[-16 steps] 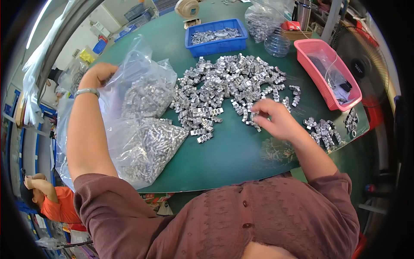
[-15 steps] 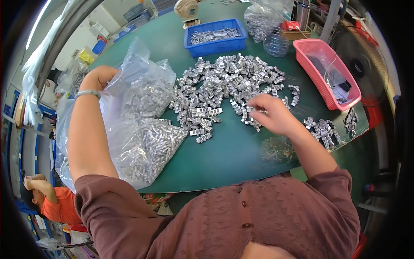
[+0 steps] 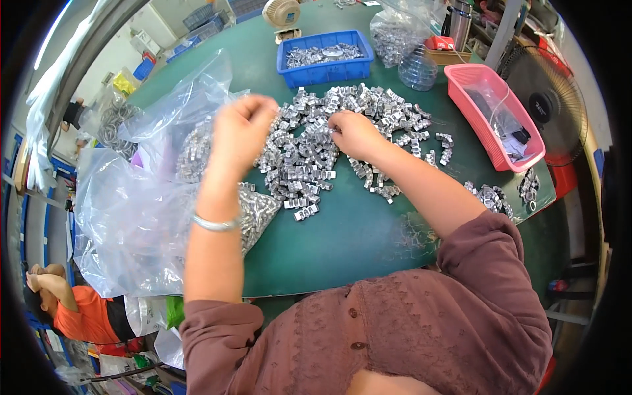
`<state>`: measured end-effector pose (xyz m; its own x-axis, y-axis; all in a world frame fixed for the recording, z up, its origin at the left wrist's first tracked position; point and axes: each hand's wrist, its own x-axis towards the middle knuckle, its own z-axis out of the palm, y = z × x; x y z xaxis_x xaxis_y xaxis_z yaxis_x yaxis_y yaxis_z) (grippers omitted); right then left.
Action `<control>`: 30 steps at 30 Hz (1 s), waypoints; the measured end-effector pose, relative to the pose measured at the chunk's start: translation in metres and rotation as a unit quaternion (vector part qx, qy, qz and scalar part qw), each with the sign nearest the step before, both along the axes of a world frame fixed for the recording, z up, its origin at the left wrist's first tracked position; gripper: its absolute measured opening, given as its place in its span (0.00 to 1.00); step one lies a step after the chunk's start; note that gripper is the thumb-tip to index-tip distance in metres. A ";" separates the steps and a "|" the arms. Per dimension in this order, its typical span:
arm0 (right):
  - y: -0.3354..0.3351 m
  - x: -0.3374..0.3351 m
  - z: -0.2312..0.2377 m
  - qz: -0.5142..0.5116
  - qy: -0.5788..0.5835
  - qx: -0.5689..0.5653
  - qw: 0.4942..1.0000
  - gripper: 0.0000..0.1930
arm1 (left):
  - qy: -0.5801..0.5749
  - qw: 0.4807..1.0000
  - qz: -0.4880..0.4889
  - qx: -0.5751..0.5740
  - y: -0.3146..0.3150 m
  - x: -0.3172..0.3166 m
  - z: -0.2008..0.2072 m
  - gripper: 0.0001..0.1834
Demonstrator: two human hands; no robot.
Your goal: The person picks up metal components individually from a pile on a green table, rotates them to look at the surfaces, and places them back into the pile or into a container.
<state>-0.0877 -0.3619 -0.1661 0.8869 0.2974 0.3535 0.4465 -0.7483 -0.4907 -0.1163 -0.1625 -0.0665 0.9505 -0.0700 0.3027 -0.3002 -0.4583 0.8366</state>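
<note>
A heap of small silvery metal parts (image 3: 309, 148) spreads over the green table, many of them lined up in short rows. My right hand (image 3: 360, 136) reaches over the middle of the heap, thumb and fingers pinched on a small metal part at its upper left. At the heap's left edge, my left hand (image 3: 242, 131) is raised with curled fingers, slightly blurred; whatever it may hold is hidden. Under and beside my left forearm lie clear plastic bags (image 3: 135, 224), one filled with small metal pieces (image 3: 258, 220).
Behind the heap stands a blue bin (image 3: 326, 74) of metal parts, with a small fan (image 3: 281, 13) beyond. A pink basket (image 3: 461, 108), a plastic jar (image 3: 418, 71) and a filled bag (image 3: 395, 36) stand at right. More parts (image 3: 492, 197) lie near the right edge. Another person (image 3: 82, 316) is at far left.
My left hand has come away from the open bag and moved right to the heap's edge. My right hand has moved left and farther into the heap, its fingers closing.
</note>
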 end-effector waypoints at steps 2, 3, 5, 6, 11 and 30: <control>0.000 -0.013 0.005 0.031 0.042 0.033 0.998 0.10 | 0.066 0.996 -0.030 -0.045 -0.006 -0.017 -0.049 0.09; 0.000 -0.020 0.005 0.031 0.043 0.030 0.998 0.10 | 0.105 0.991 -0.040 -0.069 -0.010 -0.025 -0.068 0.09; -0.003 -0.034 0.003 0.058 0.065 0.152 0.985 0.09 | 0.171 0.971 -0.050 -0.160 -0.024 -0.041 -0.090 0.09; -0.003 -0.042 0.006 0.056 0.107 0.206 0.971 0.09 | 0.214 0.959 -0.039 -0.183 -0.029 -0.047 -0.090 0.10; 0.007 -0.080 0.009 0.074 0.100 0.298 0.947 0.09 | 0.179 0.924 -0.101 -0.323 -0.045 -0.063 -0.100 0.12; -0.018 -0.094 0.009 0.115 0.376 0.534 0.748 0.09 | 0.278 0.844 -0.195 -0.415 -0.026 -0.066 -0.103 0.11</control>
<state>-0.1816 -0.3803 -0.1573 0.9235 0.3761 -0.0754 -0.2000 0.3044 -0.9313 -0.1819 -0.1883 -0.1693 0.9159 -0.3925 -0.0838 0.2516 0.3989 0.8818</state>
